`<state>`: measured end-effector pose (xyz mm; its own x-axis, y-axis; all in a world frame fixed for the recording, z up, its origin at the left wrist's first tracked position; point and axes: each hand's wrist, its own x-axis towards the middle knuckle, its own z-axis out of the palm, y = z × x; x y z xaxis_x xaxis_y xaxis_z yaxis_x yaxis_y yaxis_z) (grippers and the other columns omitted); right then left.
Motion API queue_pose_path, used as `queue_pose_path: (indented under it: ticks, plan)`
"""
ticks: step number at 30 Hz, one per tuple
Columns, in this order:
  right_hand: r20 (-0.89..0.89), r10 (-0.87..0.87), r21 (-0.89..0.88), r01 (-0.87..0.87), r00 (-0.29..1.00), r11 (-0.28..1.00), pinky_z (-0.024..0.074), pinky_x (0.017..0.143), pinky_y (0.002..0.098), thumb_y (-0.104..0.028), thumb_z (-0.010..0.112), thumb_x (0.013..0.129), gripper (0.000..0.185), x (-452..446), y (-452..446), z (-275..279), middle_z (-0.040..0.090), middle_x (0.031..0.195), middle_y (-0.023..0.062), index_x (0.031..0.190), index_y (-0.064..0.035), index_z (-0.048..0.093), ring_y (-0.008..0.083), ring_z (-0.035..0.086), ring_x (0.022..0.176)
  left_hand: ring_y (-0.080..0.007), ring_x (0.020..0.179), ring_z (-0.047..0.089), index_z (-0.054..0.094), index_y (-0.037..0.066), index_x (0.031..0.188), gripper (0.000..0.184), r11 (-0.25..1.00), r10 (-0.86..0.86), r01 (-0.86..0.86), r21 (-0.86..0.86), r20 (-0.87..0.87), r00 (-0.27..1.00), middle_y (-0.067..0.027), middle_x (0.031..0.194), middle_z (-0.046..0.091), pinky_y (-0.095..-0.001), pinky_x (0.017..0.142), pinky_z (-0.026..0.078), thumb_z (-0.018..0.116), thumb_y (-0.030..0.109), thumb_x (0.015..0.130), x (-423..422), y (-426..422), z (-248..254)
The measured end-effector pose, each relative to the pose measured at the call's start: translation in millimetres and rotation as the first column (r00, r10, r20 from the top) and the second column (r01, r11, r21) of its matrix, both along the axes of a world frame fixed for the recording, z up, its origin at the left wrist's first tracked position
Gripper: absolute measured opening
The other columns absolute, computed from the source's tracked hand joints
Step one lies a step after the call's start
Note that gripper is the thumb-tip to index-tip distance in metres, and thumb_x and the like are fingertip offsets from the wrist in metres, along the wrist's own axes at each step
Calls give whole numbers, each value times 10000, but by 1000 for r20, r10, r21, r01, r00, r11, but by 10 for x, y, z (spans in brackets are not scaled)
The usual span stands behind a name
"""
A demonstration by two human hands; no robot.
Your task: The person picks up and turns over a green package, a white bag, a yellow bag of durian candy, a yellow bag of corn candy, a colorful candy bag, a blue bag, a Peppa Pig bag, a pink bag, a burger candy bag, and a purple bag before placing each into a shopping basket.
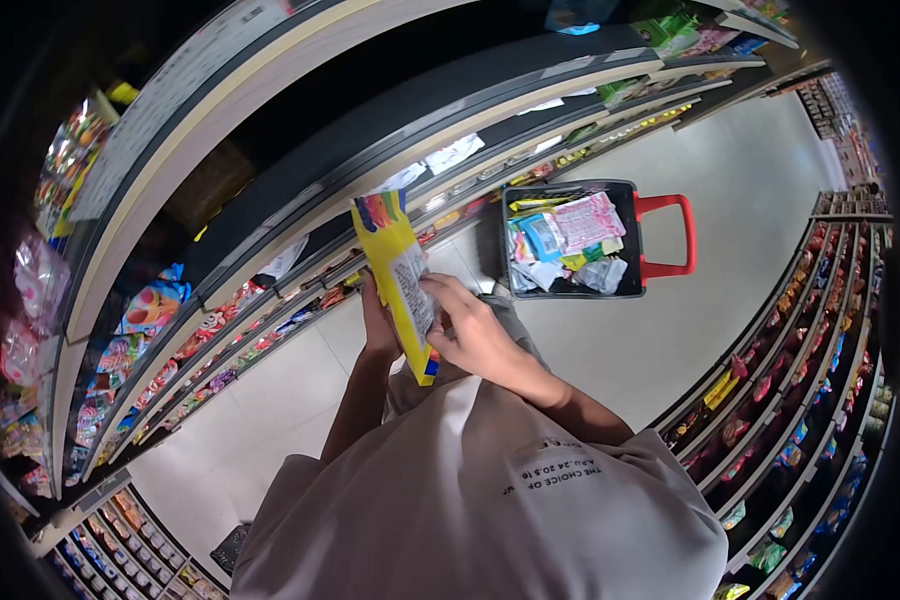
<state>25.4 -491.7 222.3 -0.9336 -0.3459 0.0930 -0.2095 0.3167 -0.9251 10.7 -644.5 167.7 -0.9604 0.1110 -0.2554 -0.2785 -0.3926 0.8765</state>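
A yellow packaged bag (393, 262) with a multicoloured top end and a pale printed panel is held up in front of my body, tilted. My left hand (378, 318) grips it along its left edge, with most of the fingers hidden behind it. On the other side, my right hand (473, 335) has its thumb and bent fingers closed at the bag's right edge, over the printed panel. The bag's kind of contents cannot be made out.
A black shopping basket (572, 292) with a red handle (690, 235) stands on the tiled floor (610, 350) to the right, holding several packets. Curved-looking shelves (370, 165) of packaged goods run close ahead and left. More stocked shelves (785, 395) line the right.
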Motion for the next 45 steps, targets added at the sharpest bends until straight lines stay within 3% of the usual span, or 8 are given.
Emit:
queue_pose_path:
  ticks: [7,19,23,29,34,36,37,45]
  plan:
    - [756,238,-555,403,610,728,477,791,292,-39,556,825,403,-86,693,-389,608,1021,112,1210,24,451,156,597,958,-190,1103,471,214,51,1391,582,973,-46,63,-220,84,995,-110,1250,441,-352,925,391,403,378,948,-251,587,-261]
    - [943,-193,-48,685,272,726,525,664,319,-3,571,750,282,-108,2508,-1983,620,928,94,1031,7,547,185,628,796,-246,1080,524,428,38,1283,567,627,-324,416,-658,266,908,-177,1263,460,-336,882,435,614,354,850,-533,1490,-214]
    - [460,-217,46,221,861,974,514,700,360,-194,614,794,266,386,3337,-4156,640,882,130,990,-16,589,238,645,865,-298,1102,509,446,16,1263,617,651,-280,364,-666,235,931,-197,1244,474,-359,886,441,620,418,828,-289,1342,-269]
    - [710,-276,-1,393,647,919,481,779,374,-339,685,720,404,405,3450,-5687,653,972,146,983,-38,623,310,621,929,-287,1042,546,462,16,1252,558,634,-90,373,-677,415,905,-200,1261,460,-362,852,455,594,382,852,75,1133,-15]
    - [506,-11,235,-125,863,964,441,801,433,-297,534,828,212,-148,2981,-4603,616,849,115,922,-118,598,292,573,876,-239,979,564,468,16,1246,548,629,16,286,-723,380,925,-185,1218,498,-344,823,463,592,378,854,213,1004,35]
    - [533,80,-419,181,842,890,465,529,388,-267,542,825,153,-162,2889,-5056,526,658,49,811,-115,558,216,534,564,-183,925,535,455,73,1257,508,629,-1,296,-719,379,925,-124,1222,513,-310,760,466,579,375,867,225,917,-15]
    - [856,453,-503,607,250,615,429,478,370,-272,533,822,144,-294,2913,-4571,556,682,49,837,-132,565,217,553,615,-181,928,540,453,81,1263,512,666,11,284,-690,389,921,-132,1223,516,-313,768,469,584,374,865,206,905,47]
    - [915,-72,-112,423,397,899,522,610,298,-75,413,836,177,-1043,1772,-2496,623,791,129,962,-20,522,201,616,661,-211,967,566,491,29,1207,472,619,-207,296,-728,213,955,-111,1093,584,-314,815,456,600,327,857,45,513,328]
